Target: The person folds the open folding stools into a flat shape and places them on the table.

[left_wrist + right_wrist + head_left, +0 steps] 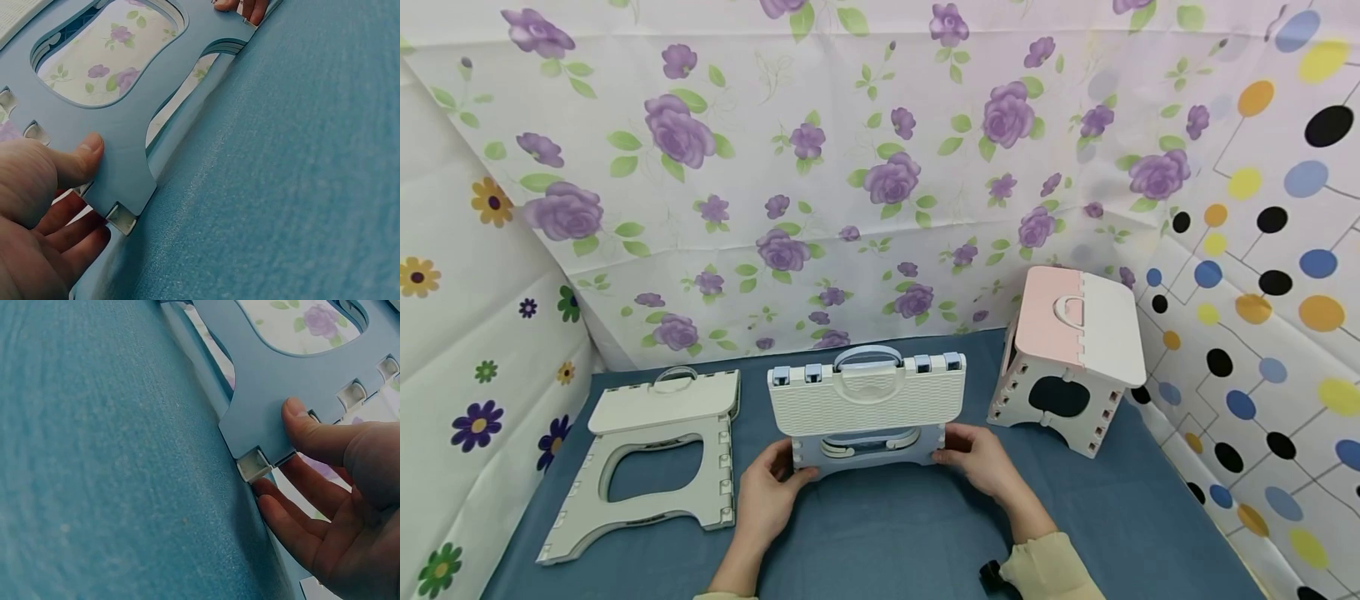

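A blue-and-white folding stool stands upright at the middle of the table, its white textured top hanging at the front above blue legs. My left hand grips the stool's left leg edge. In the left wrist view, that thumb presses the blue leg panel, with the fingers behind the edge. At the opposite edge, my right hand pinches the leg in the same way. The right wrist view has its thumb on the blue face and the fingers curled behind, close to the lowest hinge.
To the left, a pale grey-green folding stool lies folded on the blue tablecloth. A pink-and-white stool stands unfolded at the back right. Flower-patterned sheeting hangs behind, and dotted sheeting borders the right side.
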A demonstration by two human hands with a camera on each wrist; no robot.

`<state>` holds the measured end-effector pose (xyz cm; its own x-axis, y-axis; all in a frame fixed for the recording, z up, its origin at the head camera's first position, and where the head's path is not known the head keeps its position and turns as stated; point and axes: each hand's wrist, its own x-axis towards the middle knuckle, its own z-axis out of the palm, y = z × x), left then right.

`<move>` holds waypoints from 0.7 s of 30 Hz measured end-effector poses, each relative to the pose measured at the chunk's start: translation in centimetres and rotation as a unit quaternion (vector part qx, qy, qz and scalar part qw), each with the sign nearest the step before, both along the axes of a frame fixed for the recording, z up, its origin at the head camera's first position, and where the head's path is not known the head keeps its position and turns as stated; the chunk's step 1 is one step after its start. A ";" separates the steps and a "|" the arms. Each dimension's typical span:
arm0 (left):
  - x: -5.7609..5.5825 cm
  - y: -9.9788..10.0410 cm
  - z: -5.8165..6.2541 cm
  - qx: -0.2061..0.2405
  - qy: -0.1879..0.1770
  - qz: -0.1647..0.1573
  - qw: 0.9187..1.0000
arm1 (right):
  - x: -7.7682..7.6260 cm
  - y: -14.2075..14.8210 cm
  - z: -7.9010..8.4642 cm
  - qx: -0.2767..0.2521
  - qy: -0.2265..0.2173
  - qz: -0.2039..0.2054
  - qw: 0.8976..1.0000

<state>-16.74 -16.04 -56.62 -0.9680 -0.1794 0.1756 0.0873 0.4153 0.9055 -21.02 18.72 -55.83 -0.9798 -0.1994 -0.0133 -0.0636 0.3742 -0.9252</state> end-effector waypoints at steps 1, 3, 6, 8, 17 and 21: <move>0.0 0.0 0.0 0.002 -0.004 -0.001 1.000 | 0.0 0.0 0.0 0.002 0.001 0.002 1.000; -0.1 0.0 0.1 0.007 -0.013 -0.002 1.000 | 0.0 0.1 -0.1 0.005 0.003 0.005 1.000; -0.1 0.1 0.2 0.021 -0.022 -0.006 1.000 | 0.0 0.0 -0.1 0.009 0.004 0.005 1.000; -0.1 0.0 0.2 0.028 -0.028 -0.006 0.999 | 0.1 -0.1 0.0 0.018 0.008 0.004 1.000; 0.1 0.0 0.5 0.040 -0.035 -0.007 0.999 | 0.5 -0.5 0.1 0.034 0.022 0.002 0.999; 0.3 0.1 0.6 0.041 -0.033 -0.009 0.999 | 0.8 -0.7 0.0 0.024 0.027 -0.002 0.999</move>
<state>-16.41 -15.93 -55.98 -0.9802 -0.1722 0.0976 0.0340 0.3393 0.9401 -20.25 18.06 -55.86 -0.9803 -0.1951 0.0302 -0.1111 0.4186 -0.9014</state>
